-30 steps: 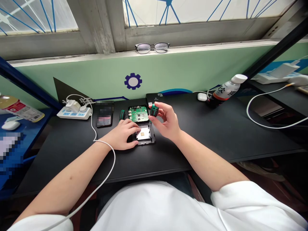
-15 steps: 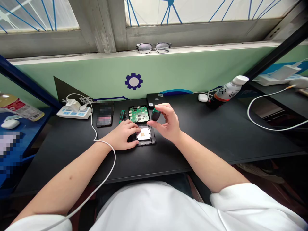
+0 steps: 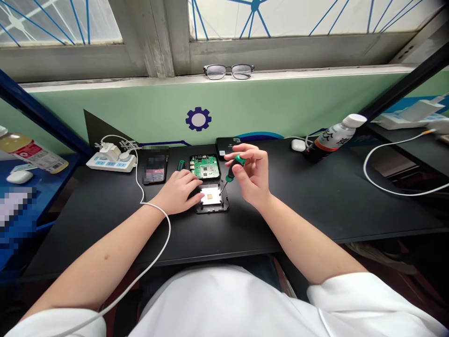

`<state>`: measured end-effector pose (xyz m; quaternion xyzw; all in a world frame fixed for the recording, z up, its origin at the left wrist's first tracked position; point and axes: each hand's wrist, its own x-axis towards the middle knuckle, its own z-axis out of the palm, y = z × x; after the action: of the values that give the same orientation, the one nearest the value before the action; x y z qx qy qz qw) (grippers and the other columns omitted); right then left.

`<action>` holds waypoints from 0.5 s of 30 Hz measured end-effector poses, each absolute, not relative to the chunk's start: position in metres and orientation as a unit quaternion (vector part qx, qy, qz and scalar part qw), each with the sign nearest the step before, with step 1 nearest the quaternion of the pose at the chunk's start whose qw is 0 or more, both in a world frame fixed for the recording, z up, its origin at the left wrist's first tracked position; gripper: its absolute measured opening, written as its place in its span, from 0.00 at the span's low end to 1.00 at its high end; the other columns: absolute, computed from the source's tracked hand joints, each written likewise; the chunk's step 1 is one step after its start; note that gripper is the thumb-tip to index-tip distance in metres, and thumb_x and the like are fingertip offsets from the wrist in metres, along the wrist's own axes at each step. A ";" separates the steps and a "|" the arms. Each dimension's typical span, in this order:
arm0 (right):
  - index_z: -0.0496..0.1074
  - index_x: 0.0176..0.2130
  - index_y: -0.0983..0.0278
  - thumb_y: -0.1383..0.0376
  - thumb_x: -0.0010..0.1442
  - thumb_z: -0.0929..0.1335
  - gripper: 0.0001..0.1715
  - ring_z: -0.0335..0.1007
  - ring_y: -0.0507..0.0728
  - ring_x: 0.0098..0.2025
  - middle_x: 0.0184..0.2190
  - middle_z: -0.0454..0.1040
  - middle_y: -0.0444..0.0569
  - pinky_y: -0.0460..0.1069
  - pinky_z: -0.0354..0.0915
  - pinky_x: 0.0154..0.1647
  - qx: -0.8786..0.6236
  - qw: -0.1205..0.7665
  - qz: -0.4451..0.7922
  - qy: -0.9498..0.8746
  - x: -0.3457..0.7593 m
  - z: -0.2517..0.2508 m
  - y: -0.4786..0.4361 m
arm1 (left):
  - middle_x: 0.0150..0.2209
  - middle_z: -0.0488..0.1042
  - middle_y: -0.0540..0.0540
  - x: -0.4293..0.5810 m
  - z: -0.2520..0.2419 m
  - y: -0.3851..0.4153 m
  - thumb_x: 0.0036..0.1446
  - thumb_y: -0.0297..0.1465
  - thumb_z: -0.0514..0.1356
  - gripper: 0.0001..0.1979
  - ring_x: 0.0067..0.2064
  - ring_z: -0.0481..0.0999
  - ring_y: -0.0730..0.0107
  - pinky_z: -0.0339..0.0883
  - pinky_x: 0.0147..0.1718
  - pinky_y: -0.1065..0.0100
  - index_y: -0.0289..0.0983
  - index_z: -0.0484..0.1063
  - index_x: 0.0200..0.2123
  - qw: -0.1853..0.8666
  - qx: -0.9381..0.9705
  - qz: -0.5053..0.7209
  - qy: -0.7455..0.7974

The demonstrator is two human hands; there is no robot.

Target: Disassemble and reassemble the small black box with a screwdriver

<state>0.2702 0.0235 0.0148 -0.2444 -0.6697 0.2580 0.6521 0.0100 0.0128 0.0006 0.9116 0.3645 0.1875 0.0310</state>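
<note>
While the right hand (image 3: 255, 180) gripped a green-and-black screwdriver (image 3: 230, 176), the left hand (image 3: 179, 193), open, rested at a black rectangular cover (image 3: 212, 210) bearing a white, tan-centred plate (image 3: 213, 202).

A loose white shirt (image 3: 217, 304) is showing, its short sleeves (image 3: 345, 297) are leaving both forearms (image 3: 301, 243) bare, and a thin white cord (image 3: 324, 323) is crossing the shirt's right side.

My camera faces a pale green wall (image 3: 147, 110) bearing a dark blue gear emblem (image 3: 198, 119); bright, grey-framed windows (image 3: 298, 18) run above it. Below, I see a black counter (image 3: 315, 196), and a blue counter (image 3: 52, 194) stands to my left.
</note>
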 end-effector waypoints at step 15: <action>0.81 0.58 0.52 0.57 0.77 0.63 0.20 0.80 0.62 0.46 0.48 0.81 0.52 0.60 0.77 0.44 -0.235 0.644 0.189 -0.703 0.278 0.016 0.018 | 0.52 0.80 0.32 0.010 0.000 0.018 0.68 0.26 0.56 0.13 0.58 0.73 0.39 0.68 0.48 0.49 0.35 0.81 0.48 -0.115 0.797 0.122 0.580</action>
<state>0.2783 0.0182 0.0158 -0.2353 -0.7033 0.1889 0.6437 0.0105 0.0179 0.0001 0.7972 0.5800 0.1224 -0.1145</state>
